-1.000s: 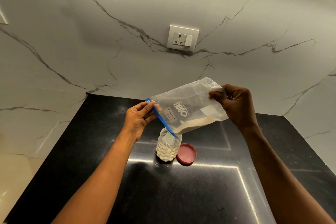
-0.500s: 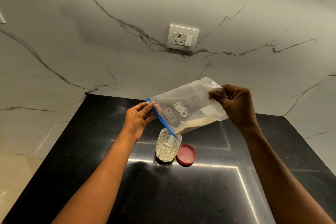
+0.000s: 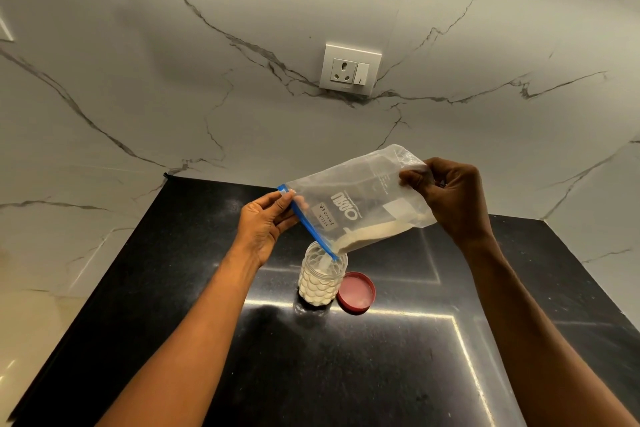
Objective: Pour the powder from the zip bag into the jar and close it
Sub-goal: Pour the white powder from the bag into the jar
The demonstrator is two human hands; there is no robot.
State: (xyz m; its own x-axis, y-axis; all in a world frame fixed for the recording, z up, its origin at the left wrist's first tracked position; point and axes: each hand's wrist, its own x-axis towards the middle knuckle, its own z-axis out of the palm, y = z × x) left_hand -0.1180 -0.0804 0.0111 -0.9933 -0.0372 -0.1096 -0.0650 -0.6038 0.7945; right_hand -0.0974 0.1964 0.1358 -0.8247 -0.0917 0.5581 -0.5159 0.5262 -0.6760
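Zip bag tipped over jar, powder pouring

Black surface [image 3: 381, 374] under everything. Zip bag [image 3: 360, 204] tilted above jar [image 3: 322, 282]: my left hand [image 3: 265, 225] pinches its blue zip end, right hand [image 3: 450, 198] grips the raised bottom corner. Powder [image 3: 367, 236] slides w/ a stream into jar. Red lid [image 3: 356, 292] lies just beside jar.

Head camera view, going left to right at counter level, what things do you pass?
left hand → jar → red lid → right hand
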